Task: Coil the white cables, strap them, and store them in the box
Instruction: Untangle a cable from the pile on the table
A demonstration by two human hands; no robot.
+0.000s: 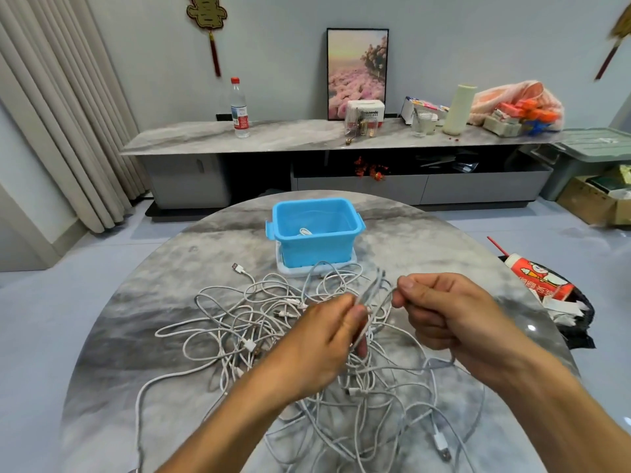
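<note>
- The round grey marble-patterned worktop point(177, 339) fills the lower half of the view and carries everything the task concerns.
- A long low grey stone-topped sideboard point(273, 136) stands against the far wall, with a clear plastic water bottle with a red cap point(239, 109) on its left part and a framed picture of pink flowers point(357, 73) leaning behind it.
- A loose tangle of white cables point(235, 332) sprawls over the middle and near side of the worktop, loops crossing one another, several plugs showing among them.
- The blue rectangular plastic box point(314, 230) sits open at the far side of the worktop, just beyond the tangle, resting on a white lid-like tray point(290, 269); a bit of white cable lies inside it.
- The right hand point(447, 315) hovers above the tangle with its fingers curled; thumb and forefinger pinch one strand of a white cable, which then trails down under the wrist.
- The left hand point(324, 339) is just beside it, fingers curled round several strands of the same bundle, which rise in a blurred bunch between the two hands.
- A red and white printed paper cup point(543, 278) lies tilted on a dark bag off the worktop's right edge.
</note>
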